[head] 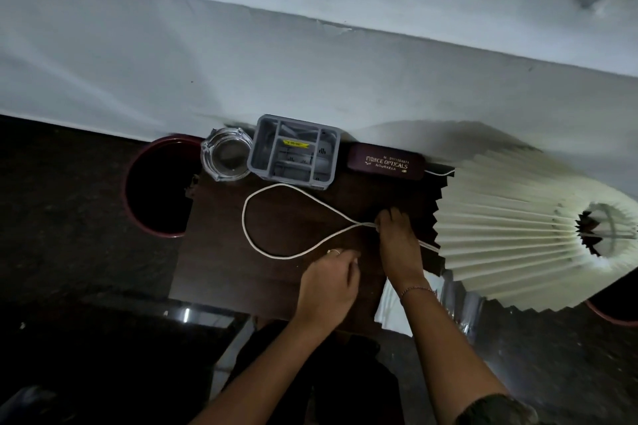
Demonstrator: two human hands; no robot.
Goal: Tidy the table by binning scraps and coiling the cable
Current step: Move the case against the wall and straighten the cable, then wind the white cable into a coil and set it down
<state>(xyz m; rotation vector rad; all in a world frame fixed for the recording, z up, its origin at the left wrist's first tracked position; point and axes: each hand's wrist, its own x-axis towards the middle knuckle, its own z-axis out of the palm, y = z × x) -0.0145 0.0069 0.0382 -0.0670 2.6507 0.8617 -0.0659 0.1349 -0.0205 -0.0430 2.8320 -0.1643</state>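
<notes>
— With the right hand (397, 241), pinching the white cable (243, 217) at the crossing of its strands?
— Yes: pressing fingertips together at the neck of one teardrop loop, lying flat on the dark table (221, 269), just left of that hand.
— And using the left hand (331, 283)?
— Holding it just beside the loop's near strand, curling the fingers; touching or gripping, impossible to tell.
— Judging progress?
— Only starting on the coiling, apparently: shaping a first loop, leaving more cable trailing under the pleated lampshade (500, 235). Spotting no plain scraps on the tabletop, so probably finishing with the red-rimmed bin (127, 183), standing left of the table.
</notes>
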